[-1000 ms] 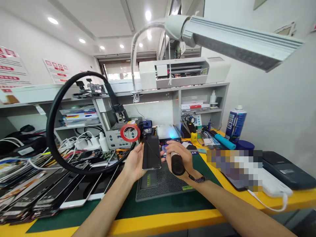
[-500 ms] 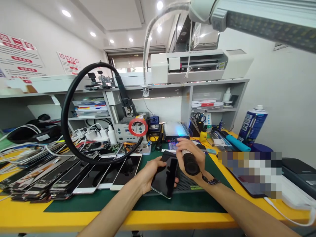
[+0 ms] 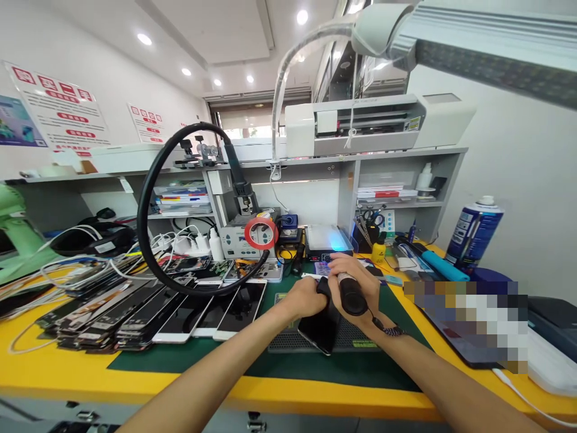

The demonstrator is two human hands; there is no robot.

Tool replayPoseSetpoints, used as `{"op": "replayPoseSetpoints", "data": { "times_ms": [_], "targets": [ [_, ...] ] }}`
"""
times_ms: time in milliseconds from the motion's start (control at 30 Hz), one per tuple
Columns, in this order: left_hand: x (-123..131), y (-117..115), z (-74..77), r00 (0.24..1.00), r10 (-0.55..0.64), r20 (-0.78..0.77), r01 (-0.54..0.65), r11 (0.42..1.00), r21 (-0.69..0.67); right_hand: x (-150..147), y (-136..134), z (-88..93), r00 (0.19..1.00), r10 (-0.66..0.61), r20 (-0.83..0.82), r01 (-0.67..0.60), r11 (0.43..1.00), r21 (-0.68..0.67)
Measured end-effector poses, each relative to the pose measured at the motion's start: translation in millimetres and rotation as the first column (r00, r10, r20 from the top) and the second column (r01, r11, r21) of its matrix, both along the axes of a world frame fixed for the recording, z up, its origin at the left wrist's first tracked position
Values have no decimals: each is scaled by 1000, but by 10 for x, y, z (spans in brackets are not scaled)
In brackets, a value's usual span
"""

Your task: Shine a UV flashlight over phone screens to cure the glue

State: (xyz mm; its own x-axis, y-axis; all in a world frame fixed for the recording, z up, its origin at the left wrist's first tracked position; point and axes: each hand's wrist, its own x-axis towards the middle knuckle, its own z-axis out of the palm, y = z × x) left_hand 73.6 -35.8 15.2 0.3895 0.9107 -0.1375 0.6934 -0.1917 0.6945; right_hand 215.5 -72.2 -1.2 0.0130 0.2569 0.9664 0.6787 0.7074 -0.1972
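Note:
My right hand (image 3: pixel 366 281) is closed around a black flashlight (image 3: pixel 353 297), its rounded tail end toward me and a thin strap hanging at the wrist. Just left of it, a dark smartphone (image 3: pixel 321 332) lies tilted over the grey perforated pad (image 3: pixel 288 343), screen side up. My left hand (image 3: pixel 305 298) has its fingers curled at the phone's upper left end; the fingertips are mostly hidden. Part of the phone's top is covered by both hands.
Stacks of phone screens (image 3: pixel 103 310) and several white-edged phones (image 3: pixel 241 307) fill the left side. A black hose (image 3: pixel 143 210) loops up from the hot-air station (image 3: pixel 234 240). Right stand a blue spray can (image 3: pixel 474 234) and a blurred tablet (image 3: pixel 419 307). A lamp (image 3: pixel 487 54) hangs overhead.
My left hand has moved from the phone's left side up to its upper end, fingers now curled. The phone has turned slightly. My right hand still holds the flashlight. The view has shifted left.

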Motion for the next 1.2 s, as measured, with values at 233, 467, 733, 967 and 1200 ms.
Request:
{"op": "replayPoseSetpoints", "data": {
  "times_ms": [233, 467, 733, 967, 1200],
  "targets": [
    [51, 709, 381, 926, 185, -328, -97, 959, 266, 21, 73, -179, 999, -29, -25, 27, 998, -62],
    [261, 1198, 250, 901, 165, -402, -106, 981, 165, 70, 132, -262, 998, -61, -30, 59, 996, -63],
    [-40, 1310, 187, 952, 196, -234, -160, 974, 163, 77, 174, -317, 1000, -7, -8, 7, 999, -41],
    [-33, 1242, 20, 982, 174, -74, -153, 961, 231, 50, 85, -113, 999, 33, -26, -32, 999, 33],
    [26, 1160, 57, 977, 193, -85, -162, 944, 287, 5, 40, -18, 995, 82, -57, -80, 996, 39]
  ]
}}
